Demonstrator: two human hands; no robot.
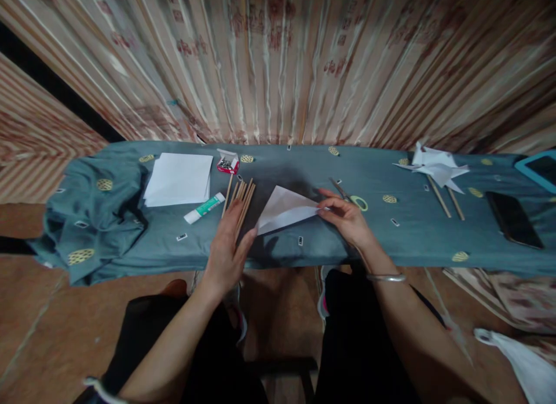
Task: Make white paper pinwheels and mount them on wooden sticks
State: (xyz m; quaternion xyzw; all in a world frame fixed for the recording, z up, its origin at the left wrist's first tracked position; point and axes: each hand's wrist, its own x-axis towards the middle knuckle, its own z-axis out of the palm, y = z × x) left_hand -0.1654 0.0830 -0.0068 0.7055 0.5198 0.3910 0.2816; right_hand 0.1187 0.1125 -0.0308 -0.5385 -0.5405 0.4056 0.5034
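A white sheet of paper (289,211), folded into a triangle, lies in the middle of the cloth-covered bench. My right hand (345,218) pinches its right corner between thumb and fingers. On the other side my left hand (226,252) is open, fingers stretched out, its thumb at the paper's left corner. Those fingers rest over the lower ends of several thin wooden sticks (247,202). Just left of them is a green and white glue stick (204,208). Scissors (357,203) with a yellow-green handle lie behind my right hand, partly hidden by it.
A stack of white paper (180,179) lies at the left, beside a small open red box (228,162) of metal pins. To the right are white paper pinwheels (438,166) on sticks, a dark phone (515,218) and a blue-edged device (541,169). A curtain (278,68) hangs behind.
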